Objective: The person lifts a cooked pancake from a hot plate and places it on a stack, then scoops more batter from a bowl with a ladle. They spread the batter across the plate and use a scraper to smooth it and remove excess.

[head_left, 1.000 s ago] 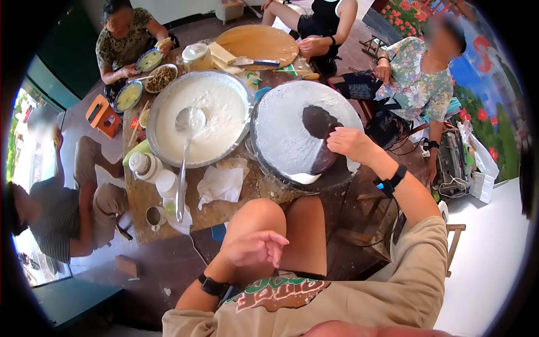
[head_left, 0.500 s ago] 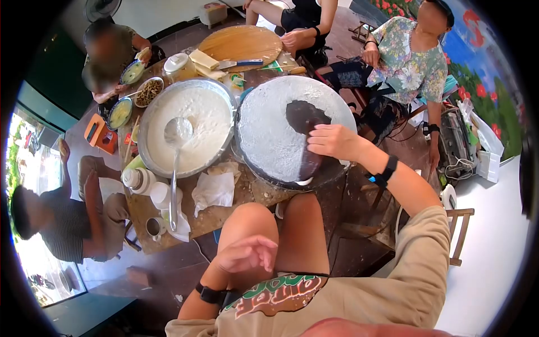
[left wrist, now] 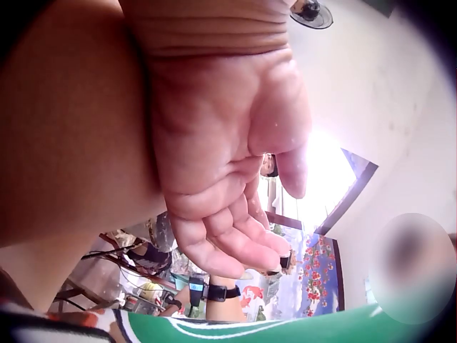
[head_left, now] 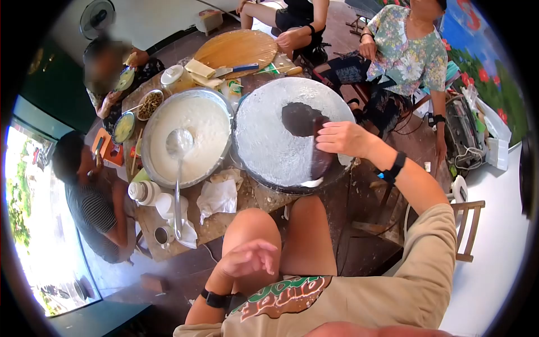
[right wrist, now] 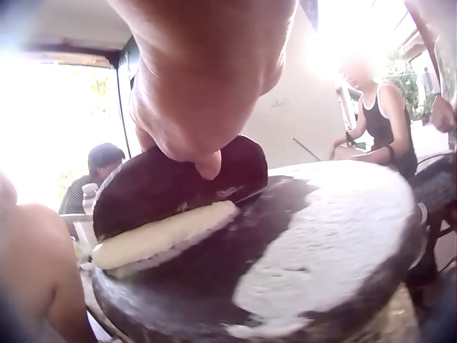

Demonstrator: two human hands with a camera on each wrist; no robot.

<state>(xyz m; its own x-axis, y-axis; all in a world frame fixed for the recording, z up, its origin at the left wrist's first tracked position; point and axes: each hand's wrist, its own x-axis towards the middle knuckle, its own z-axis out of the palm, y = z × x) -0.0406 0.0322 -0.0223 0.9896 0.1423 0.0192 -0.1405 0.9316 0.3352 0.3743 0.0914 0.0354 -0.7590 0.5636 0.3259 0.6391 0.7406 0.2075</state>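
My right hand (head_left: 345,139) pinches a dark, thin, half-round scraper (head_left: 322,149) over the right part of a round griddle (head_left: 269,135) coated in white batter. In the right wrist view, that scraper (right wrist: 175,179) stands on edge, with a thick pale roll of batter (right wrist: 168,232) along its lower edge. Dark surface shows beside it, and white batter (right wrist: 335,236) covers the far side. My left hand (head_left: 252,258) hangs by my thigh, holding nothing; in the left wrist view the same hand (left wrist: 214,150) has loosely bent fingers.
Left of the griddle stands a large metal basin (head_left: 147,151) of white batter, a long ladle (head_left: 178,196) in it. Beyond are a round wooden board (head_left: 238,49) and a jar (head_left: 174,77). A cloth (head_left: 218,197), a cup (head_left: 163,236) and bottles stand nearer. Several people sit around.
The head view has shifted slightly. My right hand stays with the scraper at the griddle's right part, and my left hand barely moves. The person at the left has leaned toward the table.
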